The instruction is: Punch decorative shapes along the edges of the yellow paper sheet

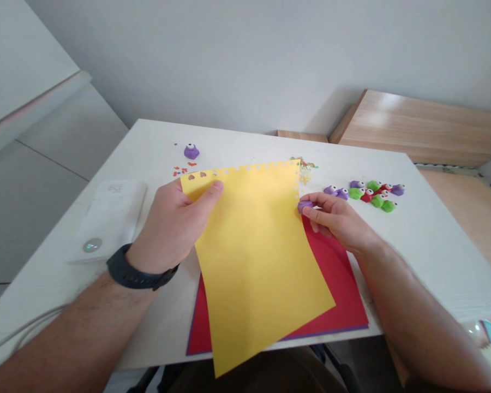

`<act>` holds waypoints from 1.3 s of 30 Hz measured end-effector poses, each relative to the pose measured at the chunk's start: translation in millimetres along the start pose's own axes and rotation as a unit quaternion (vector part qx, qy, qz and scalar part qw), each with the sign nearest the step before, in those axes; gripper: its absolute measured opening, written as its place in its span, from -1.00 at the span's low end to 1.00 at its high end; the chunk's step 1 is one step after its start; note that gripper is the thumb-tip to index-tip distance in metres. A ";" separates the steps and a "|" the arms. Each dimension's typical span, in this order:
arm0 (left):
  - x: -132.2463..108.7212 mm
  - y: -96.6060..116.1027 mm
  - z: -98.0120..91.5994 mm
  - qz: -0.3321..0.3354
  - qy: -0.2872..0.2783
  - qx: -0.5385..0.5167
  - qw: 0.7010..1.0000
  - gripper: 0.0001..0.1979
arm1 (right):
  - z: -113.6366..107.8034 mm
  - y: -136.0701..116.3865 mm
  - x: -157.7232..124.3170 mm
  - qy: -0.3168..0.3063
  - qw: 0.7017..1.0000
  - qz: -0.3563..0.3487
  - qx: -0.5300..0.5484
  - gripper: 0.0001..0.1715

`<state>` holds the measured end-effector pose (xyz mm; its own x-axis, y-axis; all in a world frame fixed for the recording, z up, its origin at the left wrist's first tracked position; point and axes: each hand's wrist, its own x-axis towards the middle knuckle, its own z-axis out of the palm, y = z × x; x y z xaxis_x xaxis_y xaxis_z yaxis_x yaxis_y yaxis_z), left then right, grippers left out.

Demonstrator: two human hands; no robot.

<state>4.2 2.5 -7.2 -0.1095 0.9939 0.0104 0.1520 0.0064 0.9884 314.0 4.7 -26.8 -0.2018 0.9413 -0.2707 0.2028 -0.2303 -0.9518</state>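
Note:
A yellow sheet of paper (262, 240) is held up over the table, pinched at its upper left corner by my left hand (184, 210), thumb on top. Small holes run along its top edge and down the upper right edge; two near the left look heart-shaped. In my right hand (335, 218), between thumb and fingers, is a small purple craft punch (305, 207) at the sheet's right edge. Whether the paper sits inside its slot cannot be made out. Beneath lies a red sheet (335, 273), with a purple sheet (327, 331) showing under its front edge.
Several purple, green and red craft punches with eyes (368, 194) cluster at right. Another purple punch (191, 152) stands at the back left, near orange paper bits (183, 170). Colourful cut-outs (306, 164) lie behind the sheet. A white device (110, 218) sits left, with a cable (28, 327) nearby.

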 end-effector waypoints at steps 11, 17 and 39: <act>-1.4 4.3 1.0 0.015 -0.001 0.003 1.000 -0.59 | 6.8 0.8 1.0 -0.035 0.999 -0.005 0.029 -0.54; -1.7 3.2 1.1 0.019 -0.005 -0.007 1.000 -0.60 | 7.4 1.9 2.0 -0.033 0.999 -0.001 0.043 -0.54; -1.8 5.0 2.1 0.014 -0.001 0.003 1.000 -0.62 | 8.4 0.1 2.0 -0.021 0.999 0.005 0.049 -0.52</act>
<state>7.2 1.0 -2.6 -0.1029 0.9940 0.0373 0.1600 -0.0204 0.9869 305.5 4.5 -28.7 -0.2411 0.9279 -0.2843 0.1110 -0.2646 -0.9579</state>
